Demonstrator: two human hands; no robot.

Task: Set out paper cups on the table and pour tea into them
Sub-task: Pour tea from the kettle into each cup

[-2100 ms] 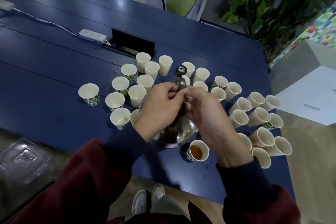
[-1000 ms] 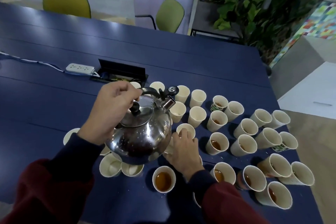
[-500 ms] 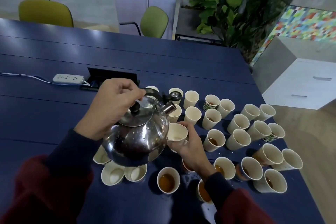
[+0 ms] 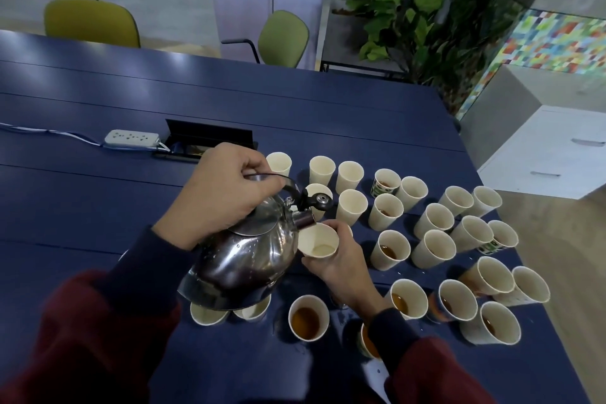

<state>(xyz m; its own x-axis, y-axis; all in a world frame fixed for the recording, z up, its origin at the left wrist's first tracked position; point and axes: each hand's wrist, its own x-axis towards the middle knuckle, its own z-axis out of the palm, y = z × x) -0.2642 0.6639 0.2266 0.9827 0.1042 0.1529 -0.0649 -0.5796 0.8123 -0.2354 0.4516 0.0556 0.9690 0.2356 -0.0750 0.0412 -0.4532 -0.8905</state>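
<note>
A white power strip [image 4: 131, 138] lies toward the far left of the counter [image 4: 295, 108], just beside an open black cable hatch [image 4: 210, 136]. The left hand [image 4: 223, 193] has its grip curled tight round the handle of a steel kettle [image 4: 242, 259], which is tilted with its spout at the rim of a paper cup [image 4: 319, 241]. The right hand [image 4: 341, 264] wraps its grip round that cup's wall, just right of the kettle near the counter's middle. Other paper cups [image 4: 437, 248] stand in rows toward the right edge, several holding brown tea [image 4: 306, 325]. The green print [image 4: 382, 188] on a few is too small to read.
</note>
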